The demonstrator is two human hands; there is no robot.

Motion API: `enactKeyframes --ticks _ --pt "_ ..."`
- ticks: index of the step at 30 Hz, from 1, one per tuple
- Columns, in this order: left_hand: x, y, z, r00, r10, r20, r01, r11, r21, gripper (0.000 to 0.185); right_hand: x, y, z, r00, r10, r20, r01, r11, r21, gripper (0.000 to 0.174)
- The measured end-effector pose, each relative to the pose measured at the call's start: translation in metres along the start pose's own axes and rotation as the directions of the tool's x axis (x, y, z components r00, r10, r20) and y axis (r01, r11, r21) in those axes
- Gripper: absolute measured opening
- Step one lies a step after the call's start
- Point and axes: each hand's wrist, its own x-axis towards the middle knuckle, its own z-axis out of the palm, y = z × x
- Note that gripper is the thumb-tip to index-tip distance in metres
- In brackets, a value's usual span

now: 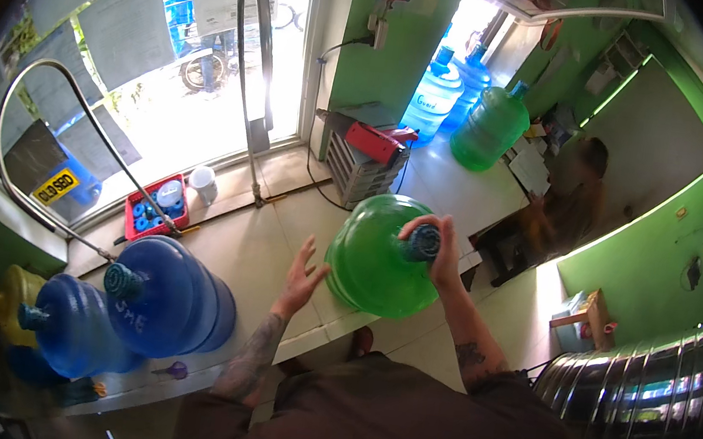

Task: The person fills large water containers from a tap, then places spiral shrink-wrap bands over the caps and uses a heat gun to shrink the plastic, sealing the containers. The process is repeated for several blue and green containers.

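A large green water jug [372, 261] stands, slightly tilted, at the front edge of the tiled counter [282, 224]. Around its neck, just under the dark blue wrapped cap [424, 241], my right hand [443, 250] is closed. My left hand [303, 278] has its fingers apart and holds nothing. Its thumb is close to the jug's left side; whether it touches cannot be told. Further left on the counter are a dark blue jug [174, 296] with writing on it and a second blue jug [82, 324], both capped.
A yellow jug [19, 297] sits at the far left. Two curved metal spouts [239, 21] rise by the window, near a red basket of caps [155, 208] and a white cup [203, 181]. A red heat gun [371, 141] rests behind the green jug. Another person [569, 187] sits at right.
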Motion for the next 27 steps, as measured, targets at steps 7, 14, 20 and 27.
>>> enactKeyframes --ticks 7,14,20,27 --pt "0.031 -0.046 0.117 0.992 0.117 0.043 -0.124 0.888 0.444 0.142 0.003 0.015 -0.053 0.913 -0.342 -0.223 0.269 0.914 -0.303 0.053" --pt "0.103 -0.077 0.174 0.992 0.128 -0.005 -0.117 0.921 0.372 0.154 0.076 0.034 -0.138 0.955 -0.213 -0.207 0.181 0.970 -0.160 0.058" --pt "0.155 -0.102 0.248 0.983 0.149 -0.109 -0.105 0.936 0.335 0.152 0.088 0.053 -0.180 0.872 -0.305 -0.383 0.024 0.809 -0.587 0.075" --pt "0.294 -0.071 0.271 0.847 0.530 0.038 -0.449 0.676 0.584 0.119 0.179 0.097 -0.280 0.785 -0.413 -0.463 -0.313 0.381 -0.870 0.081"
